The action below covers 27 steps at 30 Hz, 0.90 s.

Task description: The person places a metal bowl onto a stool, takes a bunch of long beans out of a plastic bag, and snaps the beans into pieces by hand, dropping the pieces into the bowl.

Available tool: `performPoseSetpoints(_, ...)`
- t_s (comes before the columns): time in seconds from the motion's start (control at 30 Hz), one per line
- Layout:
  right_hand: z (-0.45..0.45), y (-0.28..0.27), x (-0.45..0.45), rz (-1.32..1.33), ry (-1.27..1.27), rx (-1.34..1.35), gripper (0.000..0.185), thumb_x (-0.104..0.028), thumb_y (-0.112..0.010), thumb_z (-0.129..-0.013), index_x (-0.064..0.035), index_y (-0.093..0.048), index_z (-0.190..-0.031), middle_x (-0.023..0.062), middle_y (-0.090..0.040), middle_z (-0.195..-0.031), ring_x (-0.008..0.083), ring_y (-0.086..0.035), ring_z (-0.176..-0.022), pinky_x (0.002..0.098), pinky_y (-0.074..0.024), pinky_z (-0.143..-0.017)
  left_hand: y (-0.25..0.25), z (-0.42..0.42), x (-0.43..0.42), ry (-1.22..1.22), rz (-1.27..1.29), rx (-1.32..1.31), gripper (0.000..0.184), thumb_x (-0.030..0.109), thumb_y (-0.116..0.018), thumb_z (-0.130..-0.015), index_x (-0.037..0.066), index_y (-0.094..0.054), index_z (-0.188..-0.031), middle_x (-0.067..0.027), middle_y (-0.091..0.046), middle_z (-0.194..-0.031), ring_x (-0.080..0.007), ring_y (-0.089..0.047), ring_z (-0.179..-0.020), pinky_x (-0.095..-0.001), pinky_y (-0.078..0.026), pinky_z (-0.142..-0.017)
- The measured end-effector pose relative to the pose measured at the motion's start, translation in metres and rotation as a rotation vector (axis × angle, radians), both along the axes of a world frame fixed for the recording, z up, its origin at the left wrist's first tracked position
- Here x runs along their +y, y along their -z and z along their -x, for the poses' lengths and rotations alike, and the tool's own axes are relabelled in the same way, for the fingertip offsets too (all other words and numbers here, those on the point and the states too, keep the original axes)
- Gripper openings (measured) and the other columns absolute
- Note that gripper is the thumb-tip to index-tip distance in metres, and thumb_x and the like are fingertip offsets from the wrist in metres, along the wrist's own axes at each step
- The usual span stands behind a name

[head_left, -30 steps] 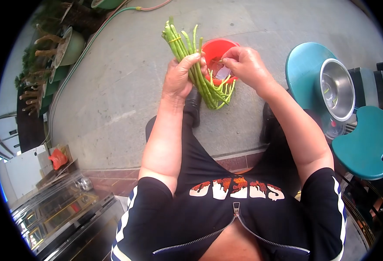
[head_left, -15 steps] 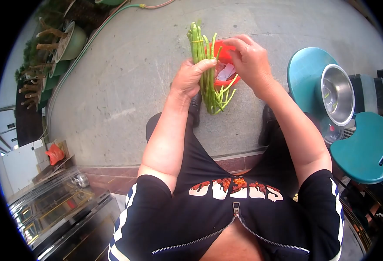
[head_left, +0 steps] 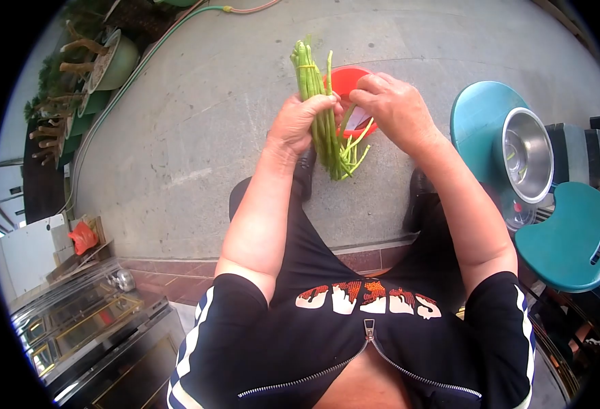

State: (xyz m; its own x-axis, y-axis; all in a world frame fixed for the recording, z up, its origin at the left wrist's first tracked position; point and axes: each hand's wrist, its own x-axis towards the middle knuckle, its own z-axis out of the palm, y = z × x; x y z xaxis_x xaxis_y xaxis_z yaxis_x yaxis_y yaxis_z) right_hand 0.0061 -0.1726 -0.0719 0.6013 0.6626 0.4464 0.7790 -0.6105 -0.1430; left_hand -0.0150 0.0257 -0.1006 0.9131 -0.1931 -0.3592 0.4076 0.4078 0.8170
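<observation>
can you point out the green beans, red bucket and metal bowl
Green beans (head_left: 324,138), head view: lower half of the bundle
Red bucket (head_left: 346,80), head view: far inner wall
Metal bowl (head_left: 541,153), head view: inner wall

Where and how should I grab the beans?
Grab the beans around the middle, probably from the left, where the left hand holds them. They lie close and straight there; the lower ends splay, and the red bucket and right hand crowd the right.

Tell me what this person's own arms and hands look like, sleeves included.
They are ordinary human ones: the left hand and right hand are ungloved, and the forearms are bare too. Above them come short black sleeves, each marked down its outer side with white and dark blue stripes.
</observation>
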Motion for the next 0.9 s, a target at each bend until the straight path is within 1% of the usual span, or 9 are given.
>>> performPoseSetpoints(0.03,-0.002,0.001,-0.002,-0.002,0.042,-0.013,0.013,-0.014,-0.062,-0.07,-0.0121,-0.063,-0.084,0.003,-0.058,-0.09,0.0194,-0.059,-0.09,0.0318,-0.0518,-0.073,-0.001,0.0,0.002,0.033,-0.032,-0.011,0.018,0.011,-0.066,-0.081,0.001,-0.062,-0.095,-0.0048,-0.063,-0.08,-0.014,-0.061,-0.067,-0.0283,-0.051,-0.063)
performPoseSetpoints(0.13,-0.008,-0.001,-0.009,0.001,0.079,0.007,0.013,-0.016,-0.063,-0.07,-0.0118,-0.063,-0.082,0.0026,-0.058,-0.088,0.0194,-0.06,-0.089,0.0318,-0.0519,-0.072,-0.006,0.002,0.005,0.128,-0.129,-0.029,0.02,0.012,-0.068,-0.079,0.001,-0.062,-0.094,-0.0041,-0.063,-0.078,-0.0128,-0.059,-0.065,-0.0269,-0.049,-0.06)
performPoseSetpoints(0.17,-0.008,-0.003,-0.009,-0.043,0.07,-0.006,0.015,-0.008,-0.061,-0.069,-0.0107,-0.062,-0.084,0.0017,-0.059,-0.084,0.0198,-0.061,-0.082,0.0316,-0.0509,-0.067,-0.007,0.004,0.003,0.157,-0.158,-0.025,0.02,0.013,-0.069,-0.078,0.002,-0.062,-0.093,-0.0038,-0.062,-0.077,-0.0124,-0.059,-0.064,-0.0266,-0.048,-0.059)
performPoseSetpoints(0.23,-0.008,-0.005,-0.01,-0.013,0.087,-0.019,0.014,-0.009,-0.061,-0.07,-0.0113,-0.063,-0.084,0.0017,-0.059,-0.083,0.02,-0.061,-0.081,0.0319,-0.0508,-0.066,-0.009,0.008,-0.004,0.157,-0.236,-0.039,0.021,0.013,-0.072,-0.076,0.002,-0.063,-0.091,-0.0033,-0.062,-0.075,-0.0112,-0.057,-0.061,-0.0254,-0.047,-0.057)
performPoseSetpoints(0.47,-0.007,-0.009,-0.012,0.088,0.144,0.042,0.012,-0.01,-0.059,-0.071,-0.0139,-0.065,-0.081,0.003,-0.059,-0.079,0.021,-0.061,-0.076,0.033,-0.0502,-0.064,-0.019,0.011,-0.006,0.168,-0.216,-0.019,0.021,0.011,-0.074,-0.074,0.002,-0.064,-0.09,-0.0022,-0.063,-0.076,-0.0098,-0.057,-0.061,-0.024,-0.046,-0.056)
performPoseSetpoints(0.67,-0.008,-0.009,-0.015,0.028,0.19,0.198,0.007,-0.011,-0.06,-0.075,-0.0116,-0.067,-0.079,0.0039,-0.062,-0.075,0.0246,-0.062,-0.073,0.0335,-0.0495,-0.062,-0.017,0.011,-0.006,0.203,-0.23,-0.069,0.019,0.011,-0.073,-0.074,0.004,-0.065,-0.09,-0.0009,-0.063,-0.075,-0.0093,-0.057,-0.06,-0.0237,-0.046,-0.055)
performPoseSetpoints(0.77,-0.011,-0.004,-0.017,-0.114,0.173,0.327,0.007,-0.012,-0.061,-0.079,-0.0079,-0.066,-0.081,0.0034,-0.065,-0.078,0.0215,-0.062,-0.068,0.032,-0.0486,-0.061,-0.02,0.01,-0.003,0.213,-0.211,-0.049,0.018,0.01,-0.073,-0.075,0.004,-0.065,-0.09,-0.0013,-0.064,-0.075,-0.0091,-0.057,-0.06,-0.0235,-0.046,-0.055)
performPoseSetpoints(0.87,-0.015,-0.001,-0.02,-0.571,0.132,0.788,0.01,-0.014,-0.061,-0.083,-0.005,-0.066,-0.082,0.0019,-0.065,-0.08,0.0135,-0.057,-0.064,0.0268,-0.0461,-0.059,-0.021,0.01,0.001,0.254,-0.185,-0.079,0.016,0.011,-0.072,-0.076,0.004,-0.065,-0.089,-0.0021,-0.064,-0.076,-0.0094,-0.057,-0.06,-0.0236,-0.046,-0.055)
performPoseSetpoints(0.9,-0.021,0.002,-0.022,-0.773,0.139,0.945,0.012,-0.016,-0.061,-0.087,-0.0049,-0.065,-0.087,0.0001,-0.064,-0.082,0.0068,-0.051,-0.065,0.0216,-0.0427,-0.06,-0.02,0.009,0.002,0.264,-0.195,-0.083,0.016,0.011,-0.071,-0.076,0.004,-0.065,-0.089,-0.0021,-0.064,-0.076,-0.0095,-0.057,-0.06,-0.0236,-0.046,-0.055)
